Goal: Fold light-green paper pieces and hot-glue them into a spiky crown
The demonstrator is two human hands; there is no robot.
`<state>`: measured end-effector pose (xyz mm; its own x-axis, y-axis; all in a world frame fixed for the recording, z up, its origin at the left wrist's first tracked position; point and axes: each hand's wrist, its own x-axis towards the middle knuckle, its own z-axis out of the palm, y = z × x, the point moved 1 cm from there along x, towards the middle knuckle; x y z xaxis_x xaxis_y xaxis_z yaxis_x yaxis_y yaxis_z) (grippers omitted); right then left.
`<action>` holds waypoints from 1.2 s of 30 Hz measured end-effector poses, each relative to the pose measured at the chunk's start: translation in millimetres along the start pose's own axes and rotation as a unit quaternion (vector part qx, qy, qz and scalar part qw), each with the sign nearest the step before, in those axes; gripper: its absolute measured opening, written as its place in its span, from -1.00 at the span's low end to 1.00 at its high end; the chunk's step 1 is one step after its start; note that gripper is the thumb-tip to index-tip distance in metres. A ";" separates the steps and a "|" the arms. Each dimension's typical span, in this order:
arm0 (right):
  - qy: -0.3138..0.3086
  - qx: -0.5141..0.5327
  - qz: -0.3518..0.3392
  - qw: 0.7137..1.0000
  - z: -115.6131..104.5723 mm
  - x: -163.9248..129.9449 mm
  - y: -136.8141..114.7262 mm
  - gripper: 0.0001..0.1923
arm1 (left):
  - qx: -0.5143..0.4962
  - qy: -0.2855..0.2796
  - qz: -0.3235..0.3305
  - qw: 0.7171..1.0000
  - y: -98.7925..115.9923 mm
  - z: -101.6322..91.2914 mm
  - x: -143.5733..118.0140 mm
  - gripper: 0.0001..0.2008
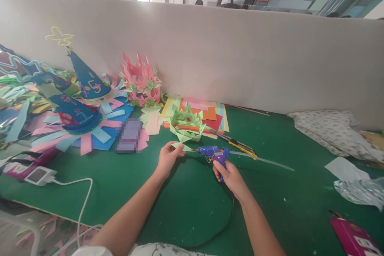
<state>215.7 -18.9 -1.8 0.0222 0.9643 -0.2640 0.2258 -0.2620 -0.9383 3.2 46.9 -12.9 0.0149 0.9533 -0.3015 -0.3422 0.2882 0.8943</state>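
Observation:
My left hand pinches a small folded piece of light green paper just above the green table. My right hand grips the handle of a blue glue gun, whose nozzle points left at the tip of that paper piece. A clear glue stick sticks out of the gun's back to the right. A black cord runs from the gun toward me. Just behind my hands sits a light green folded paper flower.
A pink paper flower and a stack of coloured paper sheets lie by the grey partition. A yellow utility knife lies behind the gun. Blue paper cones and strips crowd the left. Cloth lies right.

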 end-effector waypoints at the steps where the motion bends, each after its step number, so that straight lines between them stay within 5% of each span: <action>1: 0.001 -0.003 0.000 1.000 -0.1 -0.1 -0.3 -0.55 | 0.000 0.000 0.000 1.000 -0.1 -0.3 0.0 -0.61; 28: 0.039 -0.027 0.010 0.999 -13.5 -4.8 -5.6 -0.52 | -0.052 0.005 -0.009 0.999 3.1 -2.2 1.8 -0.66; 33: 0.112 0.056 -0.007 0.992 -24.3 -4.6 -1.6 -0.52 | -0.059 0.009 0.000 0.998 3.1 -1.5 1.1 -0.64; 36: 0.195 0.003 0.001 0.981 -34.3 -3.6 2.1 -0.50 | -0.057 0.007 0.005 0.998 2.6 -1.0 0.8 -0.64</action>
<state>249.5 -21.6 4.9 0.3940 0.9050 -0.1607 0.2200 -0.2626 -0.9395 1.4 48.3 -11.2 -0.0021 0.9542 -0.2991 -0.4476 0.2665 0.8536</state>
